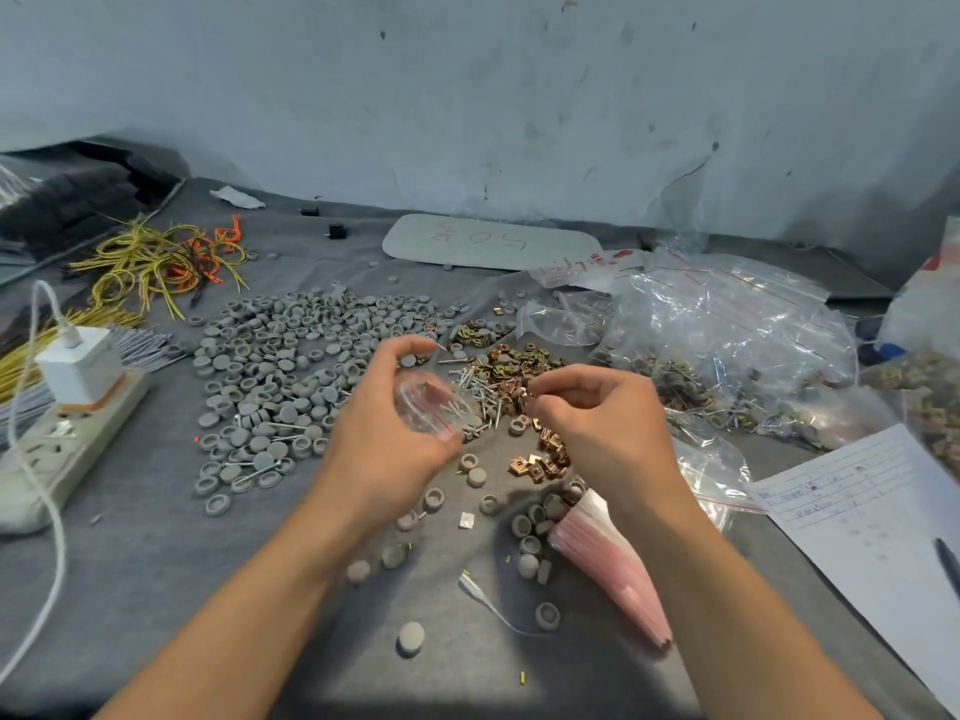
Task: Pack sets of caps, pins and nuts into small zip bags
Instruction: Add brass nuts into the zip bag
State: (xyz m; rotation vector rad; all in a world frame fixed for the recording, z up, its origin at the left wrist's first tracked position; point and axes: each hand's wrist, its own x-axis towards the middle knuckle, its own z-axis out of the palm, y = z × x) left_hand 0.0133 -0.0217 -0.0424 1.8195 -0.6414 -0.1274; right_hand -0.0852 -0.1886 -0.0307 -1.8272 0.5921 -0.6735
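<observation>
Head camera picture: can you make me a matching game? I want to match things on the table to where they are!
Things:
1. grey caps
2. small zip bag
3. yellow wires
4. lined paper

Places:
A. at the back left
B. held in the left hand
C. at the right edge, with a pen on it
D. spread in a big pile left of the hands

Pairs: 1-D, 2-B, 3-A, 4-C
</observation>
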